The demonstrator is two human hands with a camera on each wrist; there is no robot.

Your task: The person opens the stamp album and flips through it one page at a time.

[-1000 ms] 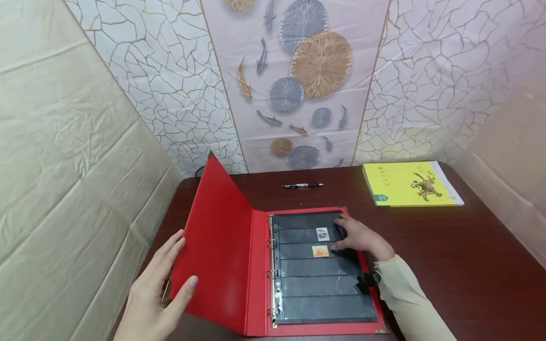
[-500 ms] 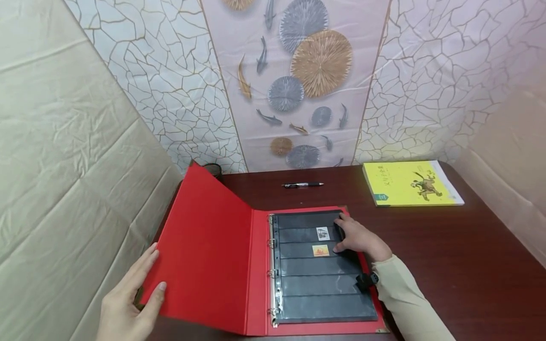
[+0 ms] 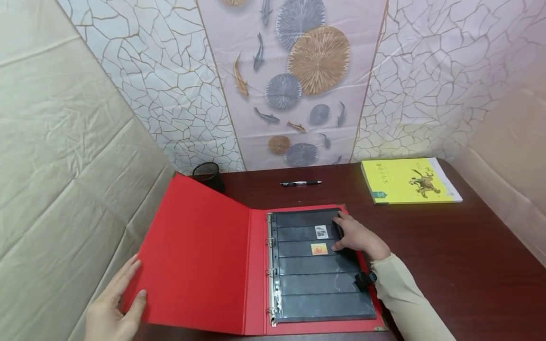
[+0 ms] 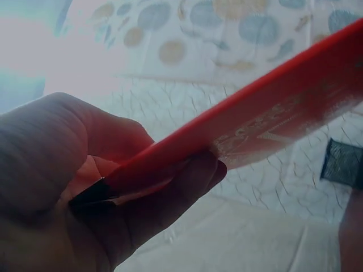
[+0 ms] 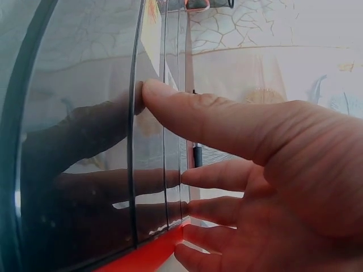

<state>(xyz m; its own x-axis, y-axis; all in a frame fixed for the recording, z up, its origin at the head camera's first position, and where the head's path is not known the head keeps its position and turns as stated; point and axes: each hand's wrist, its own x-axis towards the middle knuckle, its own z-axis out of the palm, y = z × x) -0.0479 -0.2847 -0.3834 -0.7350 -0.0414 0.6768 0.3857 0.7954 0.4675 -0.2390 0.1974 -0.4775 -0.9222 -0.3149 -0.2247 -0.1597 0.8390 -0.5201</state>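
Note:
A red ring binder (image 3: pixel 200 255) lies open on the table, its front cover tilted up at the left. My left hand (image 3: pixel 112 305) grips that cover at its outer lower corner; the left wrist view has the thumb on one face and fingers on the other. Black stamp pages (image 3: pixel 324 284) with clear strips are held by the metal rings. Two stamps, one white and grey (image 3: pixel 322 231) and one orange-yellow (image 3: pixel 319 249), sit in the upper strips. My right hand (image 3: pixel 360 237) rests its spread fingertips on the page's upper right; in the right wrist view the thumb (image 5: pixel 193 116) touches the plastic.
Behind the binder a pen (image 3: pixel 301 183) lies on the dark red table (image 3: pixel 448 265). A yellow book (image 3: pixel 409 182) is at the back right. A black mesh pen cup (image 3: pixel 211 177) stands behind the raised cover, partly hidden by it.
The left hand has swung the red cover further left and down, bringing the pen cup into view behind it. The right hand has stayed on the page.

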